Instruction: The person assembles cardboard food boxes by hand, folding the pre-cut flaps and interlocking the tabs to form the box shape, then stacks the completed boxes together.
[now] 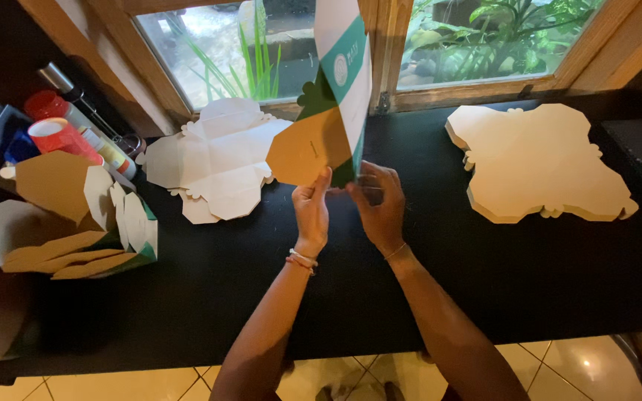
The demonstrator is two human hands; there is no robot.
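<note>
You hold a flat cardboard box blank point(332, 111) upright above the middle of the black desk point(410, 282), toward its back edge by the window. Its brown inner side faces left; its white and green printed side faces right. Your left hand point(311, 212) is closed on the blank's lower edge, thumb up against the brown face. Your right hand point(379, 204) pinches the same lower edge from the other side, fingers curled around it. Both hands sit just beside each other, raised off the desk.

A single unfolded white blank point(213, 160) lies flat near the back edge, left of your hands. A stack of flat blanks point(540, 163) lies toward the back right corner. Folded boxes point(76, 223) are nested together at the left end, with cans and bottles point(68, 130) behind them.
</note>
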